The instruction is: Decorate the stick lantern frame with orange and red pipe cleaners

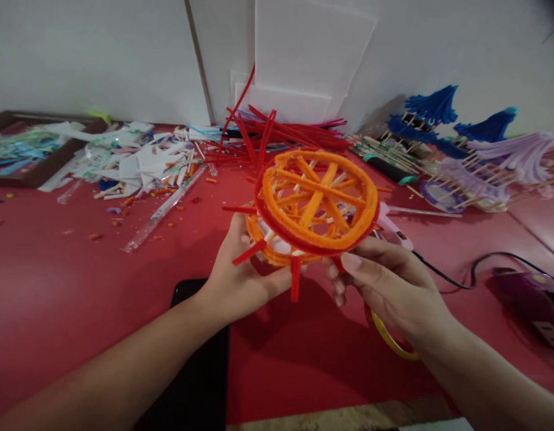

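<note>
Above the red table I hold an orange and red pipe-cleaner wheel frame, tilted so its spoked round top faces me. Short red pipe-cleaner ends stick out below its rim. A lower orange ring and pale sticks show through the spokes. My left hand is wrapped round the left and underside of the frame. On the right, my right hand grips the lower rim between thumb and fingers, close to a red end. Parts of the fingers of both hands are hidden by the frame.
Red pipe cleaners lie behind. Left are white scraps and a dark tray. Blue and lilac roofed models stand right. A pink glue gun, yellow tape ring, corded purple device and black phone-like slab lie nearer.
</note>
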Available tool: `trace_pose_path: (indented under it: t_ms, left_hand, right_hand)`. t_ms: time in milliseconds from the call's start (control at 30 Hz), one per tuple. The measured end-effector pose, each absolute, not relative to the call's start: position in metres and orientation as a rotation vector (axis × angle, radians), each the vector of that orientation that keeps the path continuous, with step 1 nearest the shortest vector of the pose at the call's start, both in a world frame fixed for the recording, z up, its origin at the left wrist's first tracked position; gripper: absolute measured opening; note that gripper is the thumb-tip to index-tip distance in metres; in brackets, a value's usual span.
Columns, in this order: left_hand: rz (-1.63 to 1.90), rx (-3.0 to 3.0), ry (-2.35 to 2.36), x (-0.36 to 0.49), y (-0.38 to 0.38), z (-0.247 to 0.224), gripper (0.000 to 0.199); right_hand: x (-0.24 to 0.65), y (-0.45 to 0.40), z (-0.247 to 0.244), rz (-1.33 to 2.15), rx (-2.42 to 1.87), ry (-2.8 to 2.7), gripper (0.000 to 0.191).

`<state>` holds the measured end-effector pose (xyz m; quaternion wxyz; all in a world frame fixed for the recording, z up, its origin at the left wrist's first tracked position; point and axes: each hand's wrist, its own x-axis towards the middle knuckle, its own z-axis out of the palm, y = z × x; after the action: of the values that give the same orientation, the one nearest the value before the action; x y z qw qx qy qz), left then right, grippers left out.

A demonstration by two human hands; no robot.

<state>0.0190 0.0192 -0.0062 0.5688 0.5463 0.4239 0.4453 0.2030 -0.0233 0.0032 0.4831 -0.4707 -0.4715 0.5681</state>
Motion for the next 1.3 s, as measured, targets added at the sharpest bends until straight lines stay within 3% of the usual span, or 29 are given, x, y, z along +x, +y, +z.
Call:
trace_pose_path:
  t_ms: [667,800,933,1033,1167,1300]
  left_hand:
    - [1.1,1.35,0.961,0.018,0.019,-0.007,0.061]
    - [1.026,1.379,0.979,0.018,0.018,-0.007,0.048]
    - [0.994,1.407,0.887,0.016,0.018,-0.006,0.028]
    - [0.933,1.391,0.695,0.015,0.018,-0.001,0.029]
    - [0.875,1.332,0.587,0.016,0.018,0.005,0.028]
    - [0.935,1.348,0.612,0.016,0.021,-0.006,0.035]
  right_hand:
    - [0.203,-0.024,0.003,1.302,-1.225,-1.21,0.02]
    - [0.205,-0.024,0.0,1.323,-1.173,-1.196,0.017]
    - [0.202,-0.019,0.001,1.12,-1.18,-1.147,0.011]
    - [0.2,-0.015,0.003,1.012,-1.175,-1.248,0.019]
    - [0.201,-0.014,0.003,0.988,-1.165,-1.391,0.003]
    - [0.204,-0.015,0.006,0.831,-1.319,-1.447,0.016]
